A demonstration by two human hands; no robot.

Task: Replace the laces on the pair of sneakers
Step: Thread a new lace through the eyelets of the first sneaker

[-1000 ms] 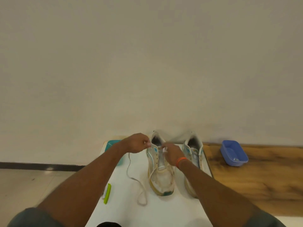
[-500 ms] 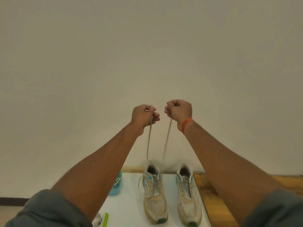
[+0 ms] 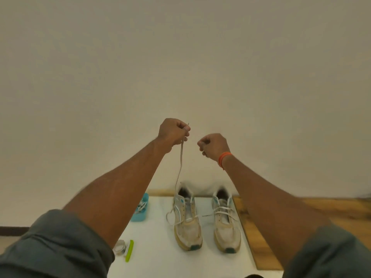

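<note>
between the two sneakers, left sneaker and right sneaker, runs a bare strip of white table, crossed only by a loose lace end, and the near table in front of both toes lies open. left of the left sneaker a lace rises taut to the raised left hand, with a slack loop beside the shoe. farther left stand a blue tray and, nearer, a green-edged item; bare table lies between them.

Perhaps a home: bare wall, wooden floor
</note>
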